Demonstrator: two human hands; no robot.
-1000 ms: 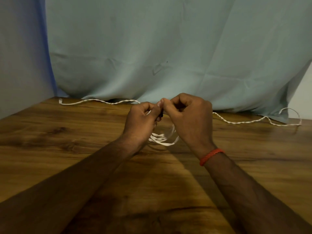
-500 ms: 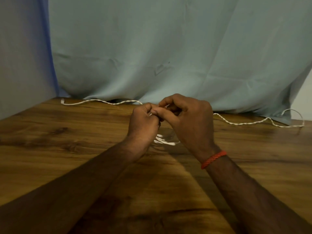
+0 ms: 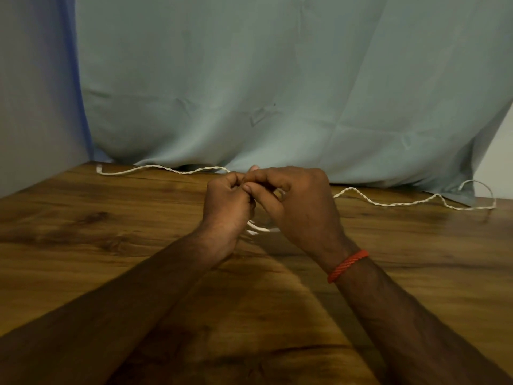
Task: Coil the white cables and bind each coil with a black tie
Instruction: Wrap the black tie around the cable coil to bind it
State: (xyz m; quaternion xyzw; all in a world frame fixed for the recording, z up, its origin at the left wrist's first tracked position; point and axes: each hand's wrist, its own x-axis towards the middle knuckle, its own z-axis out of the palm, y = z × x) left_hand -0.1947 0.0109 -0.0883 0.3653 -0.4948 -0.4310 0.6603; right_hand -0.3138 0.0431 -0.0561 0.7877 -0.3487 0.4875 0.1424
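Along the far edge of the wooden table, under the pale cloth backdrop, a twisted white cable runs from the left corner toward the middle. There the left hand is curled tight round the top of a small white coil whose loops hang below, just above the wood. The right hand, a red cord bracelet at its wrist, presses thumb and forefinger against the left's fingertips. What they pinch is hidden. Further right the twisted cable goes on, looping back near the table's right end.
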